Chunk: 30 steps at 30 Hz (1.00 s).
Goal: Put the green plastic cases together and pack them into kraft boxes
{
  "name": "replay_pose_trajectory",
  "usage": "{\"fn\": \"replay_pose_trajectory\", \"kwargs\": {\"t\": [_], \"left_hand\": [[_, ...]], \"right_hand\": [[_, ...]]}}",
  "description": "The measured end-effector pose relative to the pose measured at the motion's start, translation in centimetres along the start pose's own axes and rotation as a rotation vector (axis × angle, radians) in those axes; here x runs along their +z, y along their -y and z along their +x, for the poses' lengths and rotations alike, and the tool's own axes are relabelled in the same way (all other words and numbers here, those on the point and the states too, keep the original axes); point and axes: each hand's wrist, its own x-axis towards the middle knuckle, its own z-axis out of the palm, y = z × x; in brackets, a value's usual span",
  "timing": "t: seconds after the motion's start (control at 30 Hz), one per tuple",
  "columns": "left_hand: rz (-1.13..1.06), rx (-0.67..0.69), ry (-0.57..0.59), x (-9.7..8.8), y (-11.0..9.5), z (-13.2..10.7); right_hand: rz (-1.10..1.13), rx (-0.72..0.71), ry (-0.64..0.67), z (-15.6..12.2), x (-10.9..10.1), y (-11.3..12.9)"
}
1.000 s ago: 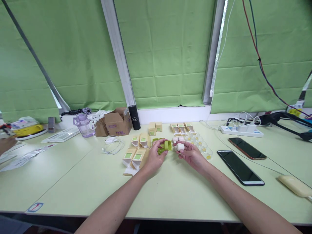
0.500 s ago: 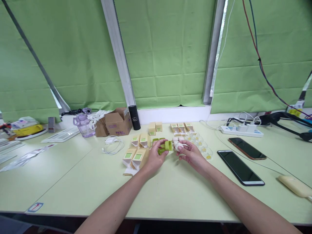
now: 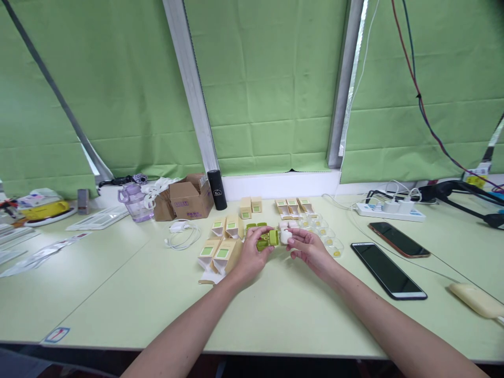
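Observation:
My left hand (image 3: 250, 256) is closed on a small green cap-like piece (image 3: 271, 239), held just above the table. My right hand (image 3: 309, 251) pinches a small white round piece (image 3: 285, 237), which touches the green piece's open end. Behind my hands lie more green pieces (image 3: 252, 228), white pieces (image 3: 289, 224) and several clear little trays (image 3: 328, 239). Several small tan boxes with green labels (image 3: 222, 253) lie to the left of my left hand, and more stand further back (image 3: 292, 206).
Two black phones (image 3: 388, 270) lie to the right, with a white power strip (image 3: 389, 210) behind them and a cream object (image 3: 476, 300) near the right edge. A brown carton (image 3: 191, 198), black flask (image 3: 217, 189), purple bottle (image 3: 136, 201) and white cable (image 3: 180, 234) stand at left.
My hands have drawn together, so the white piece now meets the green piece. A hand seen at the far left edge earlier is gone.

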Motion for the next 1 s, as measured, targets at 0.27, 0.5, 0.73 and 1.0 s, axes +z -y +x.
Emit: {"fn": "replay_pose_trajectory", "kwargs": {"t": [0.27, 0.5, 0.73, 1.0], "left_hand": [[-0.007, -0.007, 0.011, 0.14, -0.75, -0.16], [0.004, 0.013, 0.012, 0.11, -0.57, -0.21], [-0.003, 0.050, 0.012, 0.08, -0.36, -0.29], [-0.002, 0.050, 0.022, -0.05, -0.59, -0.28]], "right_hand": [[-0.093, -0.041, -0.026, -0.02, 0.20, -0.11], [-0.163, -0.074, 0.018, -0.04, 0.30, -0.30], [-0.202, -0.107, 0.040, -0.05, 0.24, -0.41], [-0.243, -0.110, 0.057, -0.05, 0.18, -0.27]]}}
